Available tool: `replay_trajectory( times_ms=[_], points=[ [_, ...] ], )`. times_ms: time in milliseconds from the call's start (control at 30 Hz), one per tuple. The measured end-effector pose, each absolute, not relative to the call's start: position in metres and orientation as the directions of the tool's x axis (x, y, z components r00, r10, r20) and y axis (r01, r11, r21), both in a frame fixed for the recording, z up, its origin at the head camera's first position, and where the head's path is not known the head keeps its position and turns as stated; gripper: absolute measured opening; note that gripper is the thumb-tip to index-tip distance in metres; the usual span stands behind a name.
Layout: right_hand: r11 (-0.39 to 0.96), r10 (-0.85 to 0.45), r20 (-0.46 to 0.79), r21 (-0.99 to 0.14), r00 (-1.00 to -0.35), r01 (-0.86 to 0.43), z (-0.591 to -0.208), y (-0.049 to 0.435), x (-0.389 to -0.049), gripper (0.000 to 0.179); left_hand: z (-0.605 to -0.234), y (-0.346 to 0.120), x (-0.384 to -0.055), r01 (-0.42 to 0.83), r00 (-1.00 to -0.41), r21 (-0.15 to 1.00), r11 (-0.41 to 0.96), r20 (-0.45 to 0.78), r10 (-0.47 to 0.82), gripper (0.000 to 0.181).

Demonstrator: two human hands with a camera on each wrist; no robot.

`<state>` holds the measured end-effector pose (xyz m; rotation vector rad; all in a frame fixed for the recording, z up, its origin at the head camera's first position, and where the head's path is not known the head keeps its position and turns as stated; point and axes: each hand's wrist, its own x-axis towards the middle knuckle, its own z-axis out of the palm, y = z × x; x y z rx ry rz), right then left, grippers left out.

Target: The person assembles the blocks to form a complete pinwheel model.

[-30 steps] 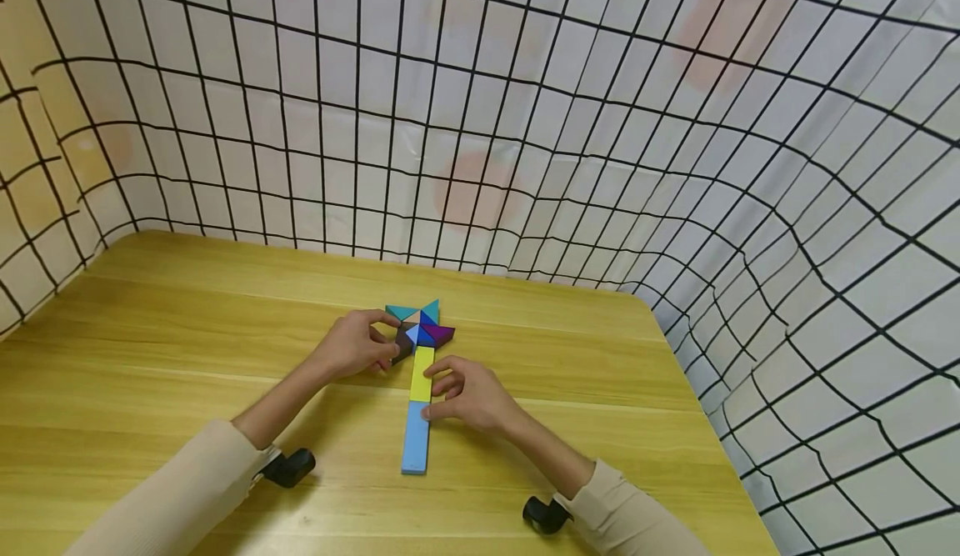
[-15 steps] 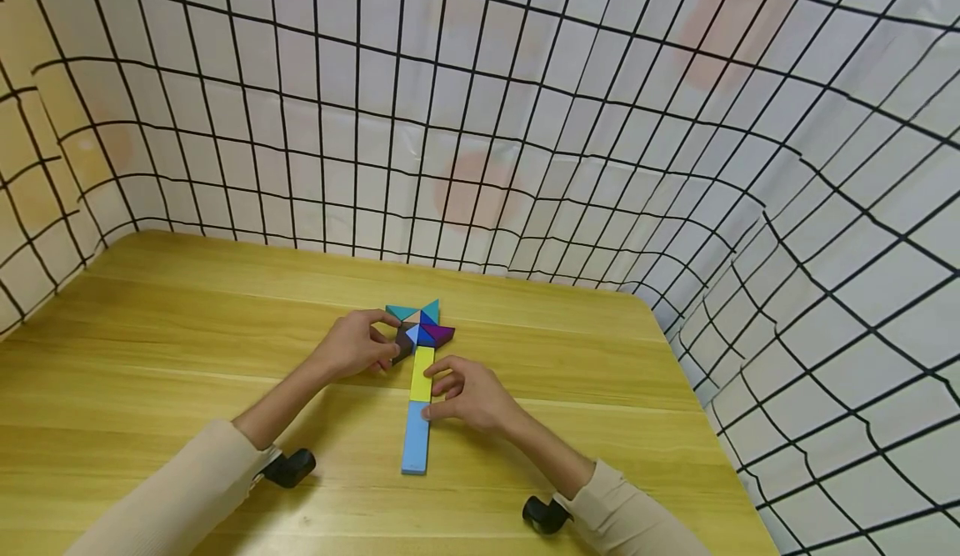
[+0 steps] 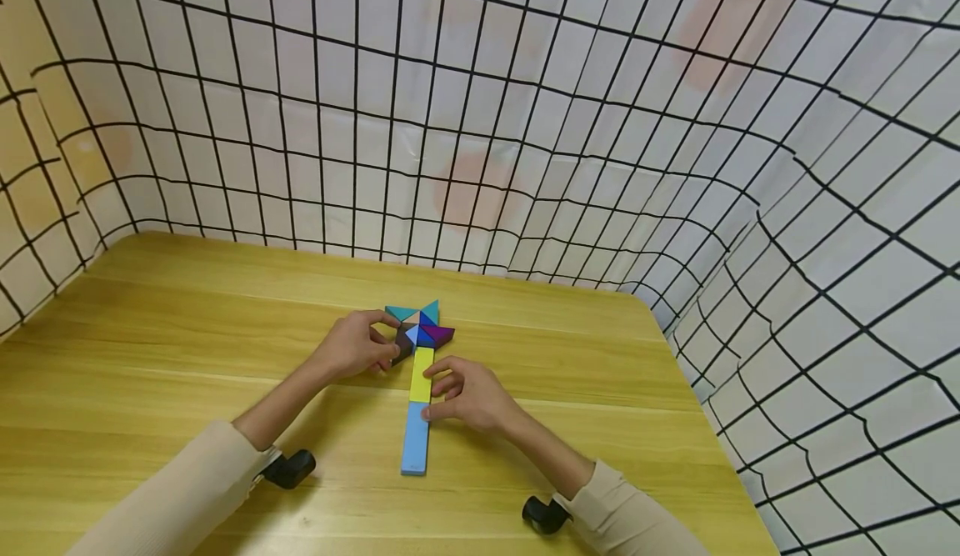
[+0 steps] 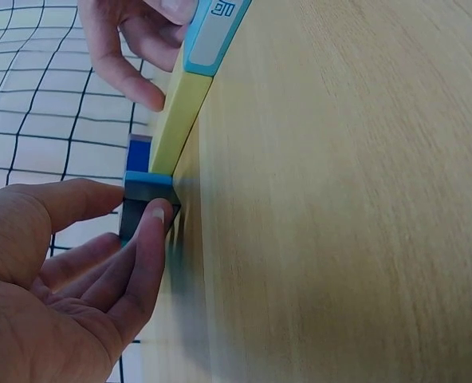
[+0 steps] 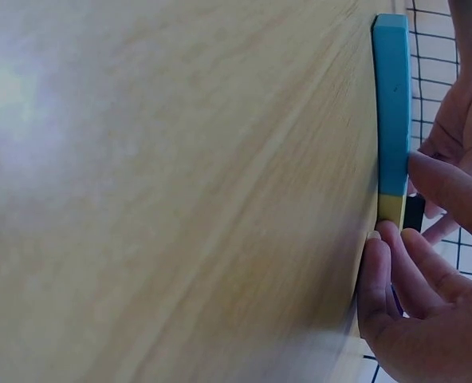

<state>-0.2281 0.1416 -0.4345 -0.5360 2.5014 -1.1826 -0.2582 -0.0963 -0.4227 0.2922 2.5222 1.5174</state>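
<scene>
Flat coloured blocks lie joined on the table in the head view. A light blue bar [image 3: 415,448] and a yellow bar [image 3: 422,374] form a straight strip. Beyond them is a star-like cluster, with a purple block [image 3: 444,335], a teal triangle [image 3: 432,312] and several blue pieces. My left hand [image 3: 352,345] pinches the dark block [image 3: 404,343] on the cluster's left side, partly covering it. My right hand [image 3: 472,393] touches the strip's right edge, thumb at the light blue bar and fingers by the yellow one, without wrapping round them.
A wooden table [image 3: 187,314] carries the pieces. Black-gridded white sheeting [image 3: 345,147] rises behind it and along both sides. Black wrist devices sit under both forearms, one at the left wrist [image 3: 290,467] and one at the right [image 3: 545,514].
</scene>
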Motion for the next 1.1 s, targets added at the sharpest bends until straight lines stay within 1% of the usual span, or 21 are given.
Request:
replay_trajectory(
  times_ms=[667,867,1100],
  points=[
    [0.581,-0.464,-0.128,-0.791,-0.876,-0.192,-0.434,0.143,-0.228,0.048,-0.422,-0.101,-0.259,0.082,-0.964,0.884,0.459,-0.046,0.261,0.042],
    [0.579,-0.466,-0.122,-0.791,-0.876,-0.198,-0.434,0.143,-0.227,0.048,-0.417,-0.113,-0.258,0.11,-0.972,0.833,0.542,-0.022,0.232,0.044],
    [0.595,-0.466,-0.126,-0.777,-0.875,-0.205,-0.432,0.142,-0.227,0.048,-0.415,-0.137,-0.251,0.145,-0.978,0.76,0.634,0.016,0.206,0.044]
  ],
)
